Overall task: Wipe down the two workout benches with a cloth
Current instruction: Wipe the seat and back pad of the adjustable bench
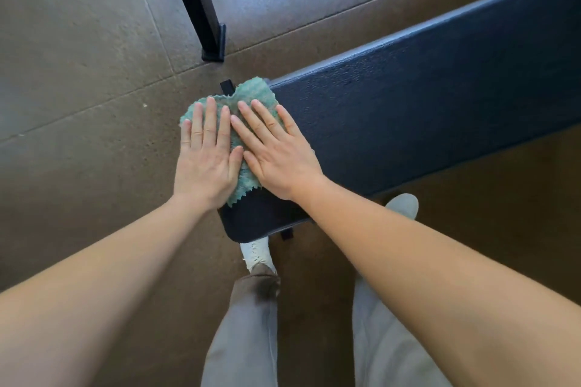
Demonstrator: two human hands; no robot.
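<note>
Mid-wipe on the first of the benches, at its near end. Teal microfibre cloth with pinked edges [248, 135] spread flat on the dark navy padded vinyl bench [408, 110], whose pad serves as the tabletop here; cloth sitting at the pad's short end, its 9 o'clock edge hanging just past the padding. Left hand [206, 160] and right hand [276, 157] side by side on top, thumbs touching. Each grip open: palms down, fingers straight and splayed, pressing the cloth rather than pinching it.

Bench running away toward 2 o'clock, most of its length bare of the cloth. Black metal leg with a flat foot [201, 6] at 12 o'clock on the brown tiled floor [78, 56], probably part of other equipment; whether it belongs to the second bench cannot be told. White laced shoe [256, 253] under the pad's near corner at 6 o'clock.

Next move, by judgement: steady downward pressure, then a push of the cloth along the pad toward 2 o'clock, keeping it flat so it does not bunch or slip off the 9 o'clock end
</note>
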